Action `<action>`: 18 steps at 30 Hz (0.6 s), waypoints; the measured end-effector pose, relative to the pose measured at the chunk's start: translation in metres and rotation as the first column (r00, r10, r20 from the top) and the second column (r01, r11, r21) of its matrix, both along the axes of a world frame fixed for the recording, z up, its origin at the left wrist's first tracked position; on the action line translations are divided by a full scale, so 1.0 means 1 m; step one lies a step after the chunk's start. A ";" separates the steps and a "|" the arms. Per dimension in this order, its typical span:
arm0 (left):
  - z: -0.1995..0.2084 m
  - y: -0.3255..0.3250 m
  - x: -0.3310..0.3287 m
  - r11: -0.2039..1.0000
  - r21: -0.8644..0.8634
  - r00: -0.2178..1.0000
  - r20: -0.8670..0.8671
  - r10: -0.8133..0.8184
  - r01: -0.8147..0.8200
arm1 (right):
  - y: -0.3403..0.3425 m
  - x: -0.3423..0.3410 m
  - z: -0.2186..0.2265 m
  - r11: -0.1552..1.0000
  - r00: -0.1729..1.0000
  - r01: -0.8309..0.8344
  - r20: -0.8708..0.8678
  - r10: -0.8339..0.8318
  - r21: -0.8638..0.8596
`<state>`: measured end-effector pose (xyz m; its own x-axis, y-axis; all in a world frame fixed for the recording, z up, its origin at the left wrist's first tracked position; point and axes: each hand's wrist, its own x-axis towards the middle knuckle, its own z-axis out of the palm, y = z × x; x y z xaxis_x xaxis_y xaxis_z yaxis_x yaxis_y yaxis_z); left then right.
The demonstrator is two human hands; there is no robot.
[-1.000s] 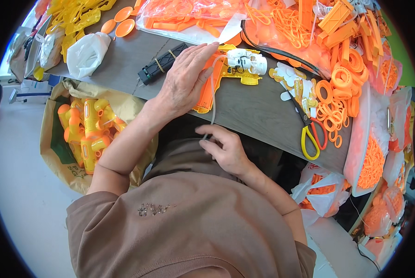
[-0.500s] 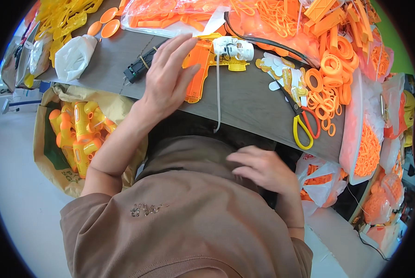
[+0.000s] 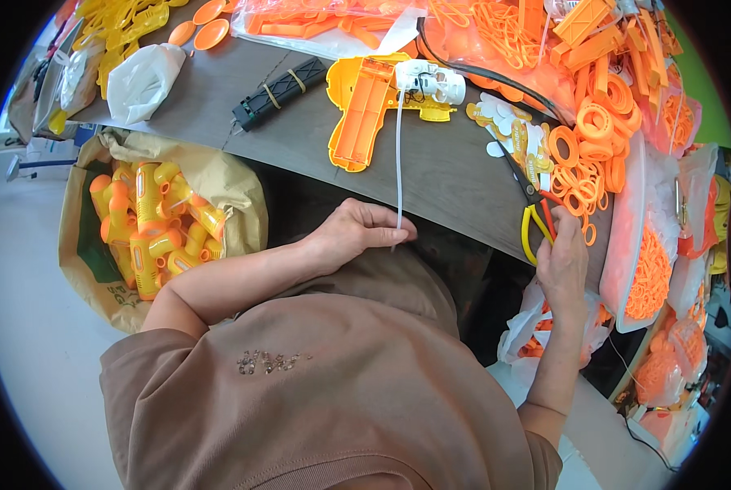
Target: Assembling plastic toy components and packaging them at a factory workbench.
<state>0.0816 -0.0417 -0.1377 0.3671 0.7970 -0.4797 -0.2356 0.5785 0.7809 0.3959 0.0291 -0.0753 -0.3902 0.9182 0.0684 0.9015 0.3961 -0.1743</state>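
My left hand (image 3: 351,237) is closed in a pinch on the lower end of a thin white tube (image 3: 399,155), just off the table's front edge. The tube hangs from a white cylindrical part with dark wires (image 3: 431,80), which rests in a yellow-and-orange toy gun shell (image 3: 362,122) on the table. At the table's right front, my right hand (image 3: 563,260) has its fingers closed on the red handle of a pair of scissors (image 3: 531,194). The scissors lie with dark blades pointing away, beside small stickers (image 3: 529,147) and orange rings (image 3: 576,184).
A black stick-shaped part with rubber bands (image 3: 280,94) lies left of the shell. A paper bag (image 3: 247,192) of yellow-orange parts stands at left. Orange pieces in plastic bags (image 3: 365,28) line the back. A clear tub (image 3: 619,278) of orange rings stands at right.
My left hand has come down from above the table to the tube's end. My right hand has moved right from my lap to the scissors. The view has shifted slightly.
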 end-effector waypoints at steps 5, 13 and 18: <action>0.007 -0.001 -0.003 0.997 -0.081 0.998 0.064 0.004 0.001 | -0.006 -0.004 0.026 0.992 0.992 0.000 -0.129 -0.017 -0.129; 0.005 0.000 -0.004 0.993 -0.116 0.946 0.324 0.020 0.019 | -0.030 -0.022 0.017 0.908 0.532 -0.100 -0.793 -0.296 -0.406; 0.002 0.000 -0.007 0.993 -0.111 0.929 0.370 0.003 0.042 | -0.064 -0.044 -0.012 0.563 0.685 -0.419 -0.655 -0.319 -0.712</action>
<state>0.0748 -0.0415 -0.1360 0.5504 0.7354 -0.3953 -0.4819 0.6665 0.5688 0.3522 -0.0353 -0.0868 -0.6112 0.6936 -0.3813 0.3478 -0.1973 -0.9166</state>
